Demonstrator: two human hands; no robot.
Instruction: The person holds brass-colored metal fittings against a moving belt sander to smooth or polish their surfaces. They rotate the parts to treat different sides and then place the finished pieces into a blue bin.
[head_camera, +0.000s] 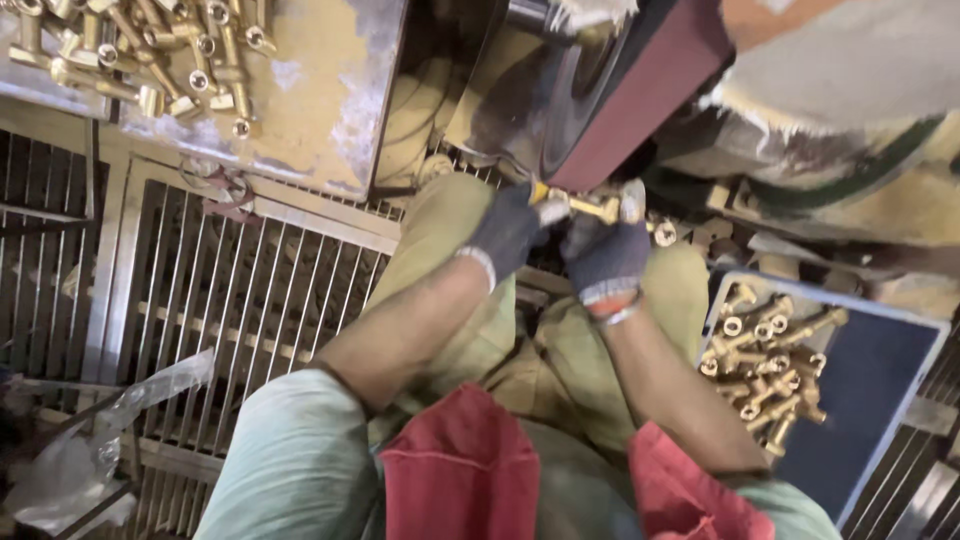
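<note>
Both hands met just below the dark red sanding belt (640, 80), which serves here as the landmark. The left hand (508, 232), in a dark knit glove, had its fingers curled tight around one end of a small brass fitting (592, 207). The right hand (607, 255), gloved the same way with an orange-edged cuff, had its fingers pinched on the other end. The fitting lay crosswise between the two hands, right at the lower edge of the belt; whether it actually touched the belt could not be told.

Below and to the right of the belt sat a blue tray (870, 390) with a loose heap of brass fittings (765, 365) in its near-left corner. Far to the left of the belt, at the top of the view, a worn metal surface (330, 100) carried another pile of brass parts (150, 50). Below and left of the belt ran a metal floor grate (230, 290), with a crumpled clear plastic bag (90, 450) lying on it at the lower left edge. Straight beneath the belt were the person's knees in olive trousers (450, 220), and nearer the camera a red cloth (460, 470) hung at the waist.
</note>
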